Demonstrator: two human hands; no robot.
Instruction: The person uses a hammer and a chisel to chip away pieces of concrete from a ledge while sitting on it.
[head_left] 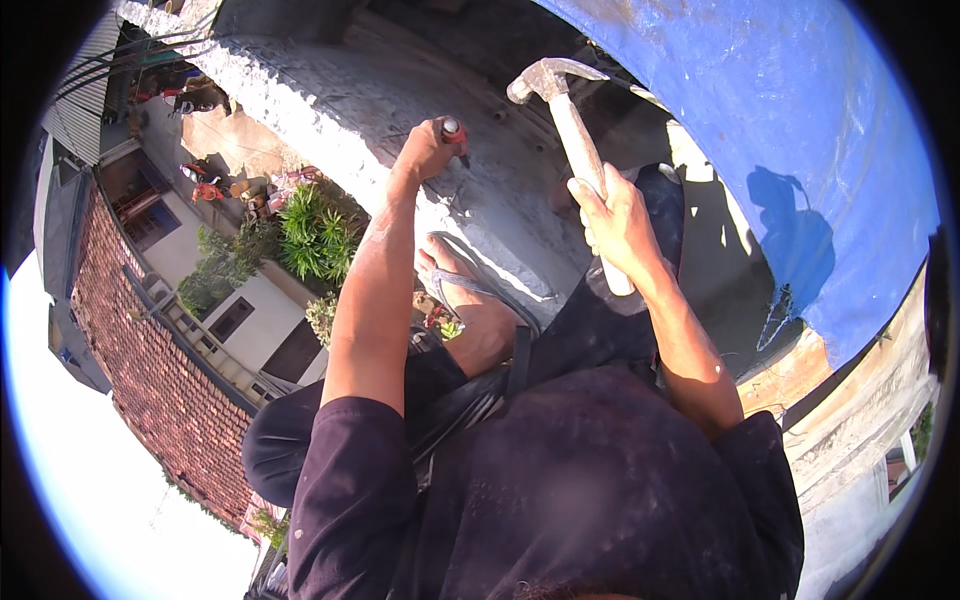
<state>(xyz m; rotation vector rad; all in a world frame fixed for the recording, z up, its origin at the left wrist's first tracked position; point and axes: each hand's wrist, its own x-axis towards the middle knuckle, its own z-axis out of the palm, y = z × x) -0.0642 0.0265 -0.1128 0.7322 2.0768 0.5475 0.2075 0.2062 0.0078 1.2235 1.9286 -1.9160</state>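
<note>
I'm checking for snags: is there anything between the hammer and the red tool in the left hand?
Nothing visible stands between the hammer and the red tool. The left hand wraps the red tool, leaving its round end exposed; the right hand holds the hammer off to the right.

Hand tool (453,129): in left hand (424,152), over ledge (520,225), far centre.
Hammer (578,142): in right hand (618,225), right of hand tool.
Foot (457,270): at ledge edge, nearer than left hand.
Plants (312,235): left of ledge.
Roof (145,350): left of plants.
Tarp (720,90): right of hammer.
</note>
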